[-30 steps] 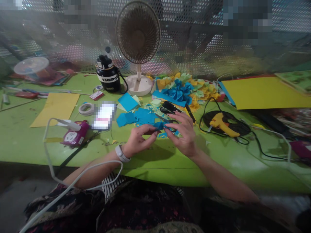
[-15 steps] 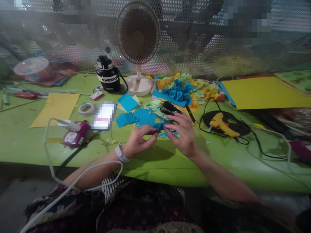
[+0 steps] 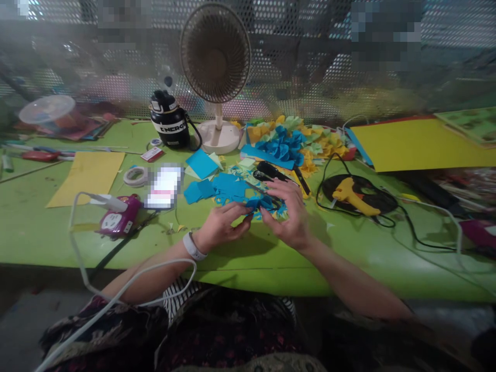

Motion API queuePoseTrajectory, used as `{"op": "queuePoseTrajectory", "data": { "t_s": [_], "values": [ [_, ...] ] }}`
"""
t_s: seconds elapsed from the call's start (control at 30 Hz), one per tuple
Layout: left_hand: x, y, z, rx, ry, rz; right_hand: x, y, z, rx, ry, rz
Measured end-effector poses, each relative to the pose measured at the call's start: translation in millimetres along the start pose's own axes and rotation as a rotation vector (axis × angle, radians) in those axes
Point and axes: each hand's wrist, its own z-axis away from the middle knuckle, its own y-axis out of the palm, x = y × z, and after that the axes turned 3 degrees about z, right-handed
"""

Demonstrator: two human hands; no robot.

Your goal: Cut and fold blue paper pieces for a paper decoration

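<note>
Between finger and thumb, my left hand [image 3: 225, 223] pinches a small folded piece of blue paper [image 3: 256, 202]. My right hand [image 3: 289, 213] is just right of that piece, its fingers spread and its thumb apart from them, close to the paper's edge. Whether the right thumb touches the paper is hard to tell. Beyond the hands lie blue paper squares [image 3: 228, 186] and small cut scraps. A black-handled tool, like scissors [image 3: 271, 169], lies behind my right fingers, partly hidden. Beside it is a yellow and black cutter knife [image 3: 303, 181].
Blue, yellow and green paper flowers [image 3: 287, 147] are heaped behind. A yellow glue gun [image 3: 354, 197] lies right on a black disc. Left are a phone [image 3: 165, 187], tape roll [image 3: 135, 176] and purple power socket [image 3: 121, 216]. A fan [image 3: 219, 135] and black bottle [image 3: 170, 121] stand behind.
My right finger and thumb have parted from their pinch on the blue paper. The left hand still holds it, and more of its folds show. The view has shifted slightly.
</note>
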Motion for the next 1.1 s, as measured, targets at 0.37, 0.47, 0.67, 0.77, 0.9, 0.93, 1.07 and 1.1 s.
{"op": "queuePoseTrajectory", "data": {
  "t_s": [0.37,0.47,0.67,0.77,0.9,0.93,1.07,1.1],
  "values": [
    [3,-10.9,-6,0.116,0.264,-0.223,0,0,0,0.023,-0.025,-0.008],
    [5,-12.7,-6,0.163,0.282,-0.256,-1,0,1,0.035,-0.022,-0.004],
    [8,-8.5,-5,0.066,0.143,-0.21,0,-2,-1,0.095,0.029,-0.093],
    [10,-6.6,-4,0.012,0.088,-0.181,1,-6,-2,0.125,0.073,-0.168],
    [13,-6.1,-3,-0.01,0.033,-0.151,-1,-8,-3,0.079,0.185,-0.227],
    [13,-6.1,-3,-0.015,0.02,-0.141,-2,-7,-3,0.066,0.23,-0.248],
    [18,-5.3,-3,-0.054,0.014,-0.086,-5,0,0,0.113,0.479,-0.402],
    [20,-4.9,-3,-0.06,0.015,-0.072,-6,2,1,0.143,0.534,-0.451]
  ]
}}
